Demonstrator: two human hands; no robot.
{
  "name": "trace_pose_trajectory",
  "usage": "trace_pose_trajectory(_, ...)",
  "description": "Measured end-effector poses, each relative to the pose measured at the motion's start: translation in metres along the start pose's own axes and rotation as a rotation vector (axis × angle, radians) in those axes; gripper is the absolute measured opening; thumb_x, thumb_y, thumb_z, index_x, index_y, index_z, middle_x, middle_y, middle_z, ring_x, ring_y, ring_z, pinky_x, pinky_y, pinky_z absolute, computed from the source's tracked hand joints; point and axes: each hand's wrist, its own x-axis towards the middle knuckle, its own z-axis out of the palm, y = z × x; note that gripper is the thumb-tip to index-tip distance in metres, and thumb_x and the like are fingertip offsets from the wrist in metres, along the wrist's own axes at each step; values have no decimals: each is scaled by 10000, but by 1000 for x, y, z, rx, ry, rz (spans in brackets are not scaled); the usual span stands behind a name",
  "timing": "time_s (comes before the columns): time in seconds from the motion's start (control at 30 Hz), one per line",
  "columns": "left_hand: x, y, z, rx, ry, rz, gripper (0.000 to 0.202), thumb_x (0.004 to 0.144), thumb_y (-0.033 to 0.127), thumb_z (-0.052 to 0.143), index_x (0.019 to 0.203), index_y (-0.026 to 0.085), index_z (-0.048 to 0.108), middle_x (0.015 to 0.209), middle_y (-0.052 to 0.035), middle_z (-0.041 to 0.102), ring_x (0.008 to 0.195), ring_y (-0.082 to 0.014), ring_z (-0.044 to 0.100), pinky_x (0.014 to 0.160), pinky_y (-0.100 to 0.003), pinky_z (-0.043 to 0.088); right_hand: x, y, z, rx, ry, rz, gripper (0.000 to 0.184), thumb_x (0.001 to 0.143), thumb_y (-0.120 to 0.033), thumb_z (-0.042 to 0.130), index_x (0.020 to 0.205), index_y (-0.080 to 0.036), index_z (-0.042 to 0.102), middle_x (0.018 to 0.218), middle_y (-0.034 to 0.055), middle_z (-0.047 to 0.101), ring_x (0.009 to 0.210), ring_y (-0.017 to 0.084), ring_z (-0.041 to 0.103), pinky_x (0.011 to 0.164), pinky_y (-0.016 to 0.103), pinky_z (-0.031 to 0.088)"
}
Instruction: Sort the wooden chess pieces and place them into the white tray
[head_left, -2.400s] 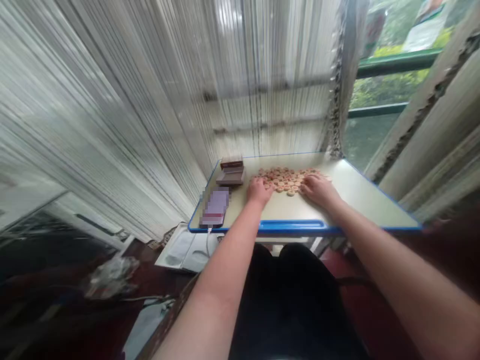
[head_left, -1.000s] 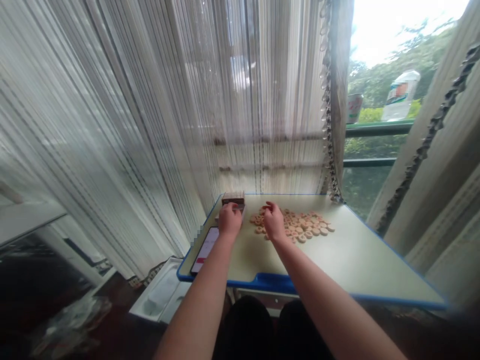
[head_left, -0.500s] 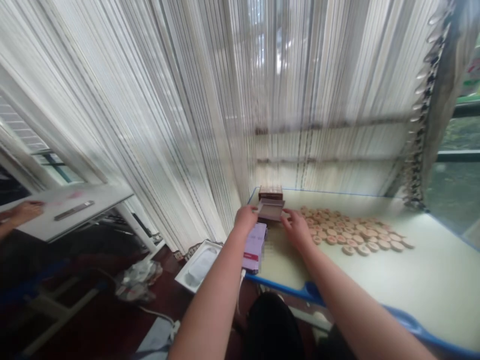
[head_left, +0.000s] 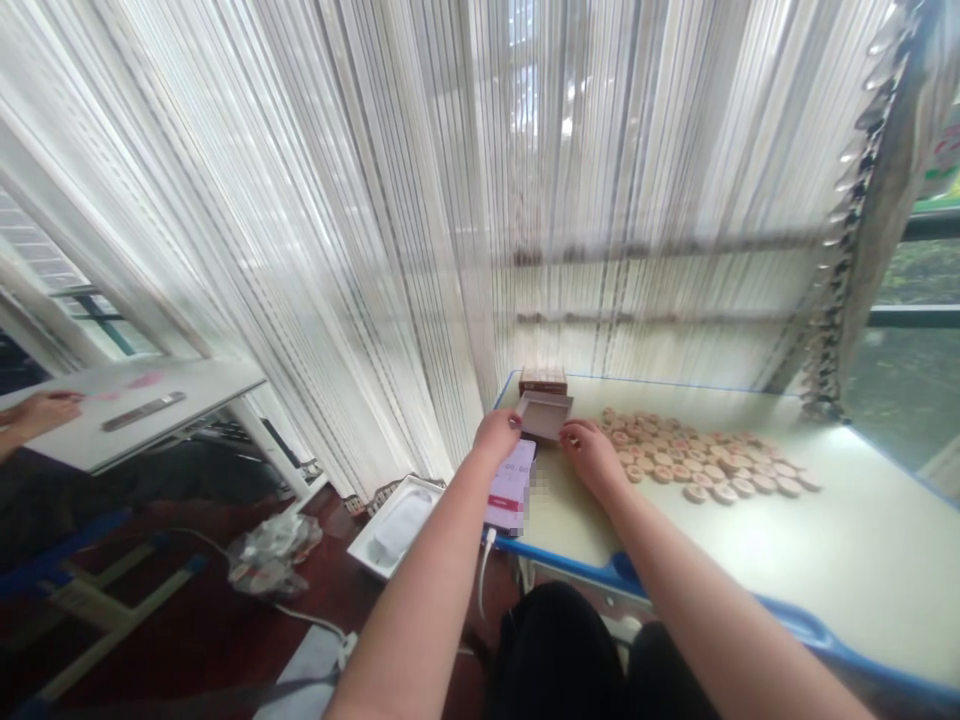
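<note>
My left hand (head_left: pixel 495 436) and my right hand (head_left: pixel 592 455) hold a small open brown box tray (head_left: pixel 545 415) between them, tipped up off the blue-edged table (head_left: pixel 750 540). Both hands have their fingers closed on its near corners. Behind the tray sits another brown box part (head_left: pixel 542 379). To the right lies a spread of several round wooden game pieces (head_left: pixel 697 462). A phone (head_left: pixel 511 484) with a lit screen lies below my left hand at the table's left edge.
A white striped curtain (head_left: pixel 420 220) hangs behind the table. A white tray (head_left: pixel 397 525) and a plastic bag (head_left: pixel 274 565) lie on the dark floor at left. Another person's hand (head_left: pixel 37 412) rests on a white desk (head_left: pixel 142 405) far left.
Both hands left the pile of pieces and moved left to the box tray, then lifted it. My view swung left, bringing the neighbouring desk into sight.
</note>
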Motion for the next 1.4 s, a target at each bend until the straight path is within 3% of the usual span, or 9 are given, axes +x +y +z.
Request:
trace_pose_trajectory(0.3,-4,2,1,-209,15,-13,239,784,160,524,970,201,669,880,-26,704,800,-181,649,761,-290,493,0,-1,-8,-66,101,-66,207,805,-215,462,823,-190,667,986,114,647,921,241,590,856,405,470)
trace_pose_trajectory(0.53,-16,19,-17,-295,175,52,219,789,119,509,935,175,663,960,-51,701,880,-167,644,821,-274,481,-4,-17,-22,-79,228,-120,193,838,-216,444,850,-198,636,1020,112,642,976,245,558,894,411,445)
trace_pose_trajectory(0.67,-26,30,-17,-374,228,-22,184,813,178,521,949,154,644,946,-67,694,852,-163,645,776,-270,496,-13,-27,-40,-36,273,-124,194,849,-243,432,848,-212,623,1037,110,639,1015,237,563,906,412,451)
trace_pose_trajectory(0.8,-36,44,0,-376,214,-108,257,811,242,549,1033,131,616,976,-95,682,857,-176,644,788,-285,495,-41,-24,-64,-14,219,-135,185,852,-263,432,838,-220,611,1084,108,632,1001,223,595,886,398,478)
trace_pose_trajectory(0.93,-51,67,25,-316,137,27,317,772,186,574,1081,126,616,1006,-107,674,939,-196,622,858,-298,468,-81,-14,-100,-67,190,-124,162,848,-256,443,819,-226,599,1083,110,636,1022,226,599,896,403,481)
trace_pose_trajectory(1.13,-76,114,58,-261,-19,140,411,742,114,553,1149,150,597,1010,-97,670,932,-184,617,841,-267,466,-134,-2,-161,-162,106,-56,143,839,-262,467,811,-229,603,1106,95,631,1015,218,610,893,385,488)
trace_pose_trajectory(1.27,-86,139,74,-141,-120,249,368,732,104,535,1085,135,632,1049,-120,649,957,-200,605,864,-273,455,-150,8,-189,-202,46,2,133,806,-229,486,782,-223,617,1078,95,648,973,220,629,880,394,494)
trace_pose_trajectory(1.4,-94,151,84,-50,-176,290,372,735,119,513,1091,130,620,1074,-148,625,943,-228,609,843,-297,462,-154,15,-206,-236,14,65,130,767,-196,506,741,-211,633,1080,104,651,985,224,626,889,399,488)
